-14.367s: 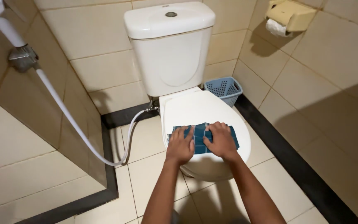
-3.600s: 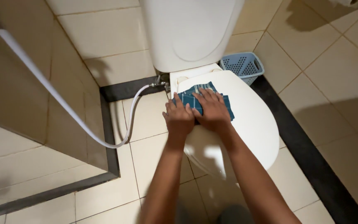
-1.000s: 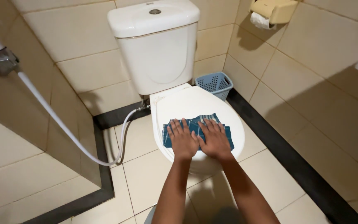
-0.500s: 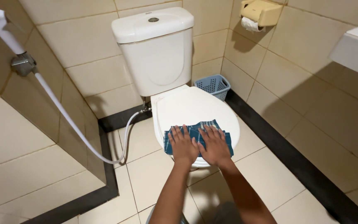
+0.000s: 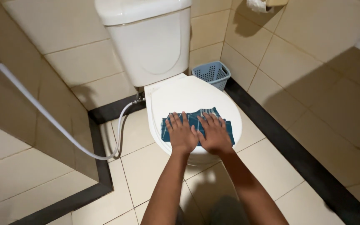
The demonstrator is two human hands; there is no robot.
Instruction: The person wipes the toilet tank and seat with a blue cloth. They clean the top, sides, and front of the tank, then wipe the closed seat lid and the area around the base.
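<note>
A blue patterned cloth (image 5: 196, 118) lies flat on the shut white toilet lid (image 5: 188, 93), near its front edge. My left hand (image 5: 181, 134) presses flat on the cloth's left half, fingers spread. My right hand (image 5: 214, 132) lies beside it on the right half, palm down. Both hands cover most of the cloth; only its edges and top show.
The white cistern (image 5: 146, 39) stands behind the lid. A small blue basket (image 5: 211, 74) sits in the corner to the right. A white spray hose (image 5: 46, 116) hangs along the left wall. A toilet paper holder (image 5: 260, 4) is on the right wall. The floor is beige tile with a black border.
The camera view dropped and moved closer to the toilet. Both hands stay flat on the cloth at the lid's front, having earlier wiped further back near the cistern.
</note>
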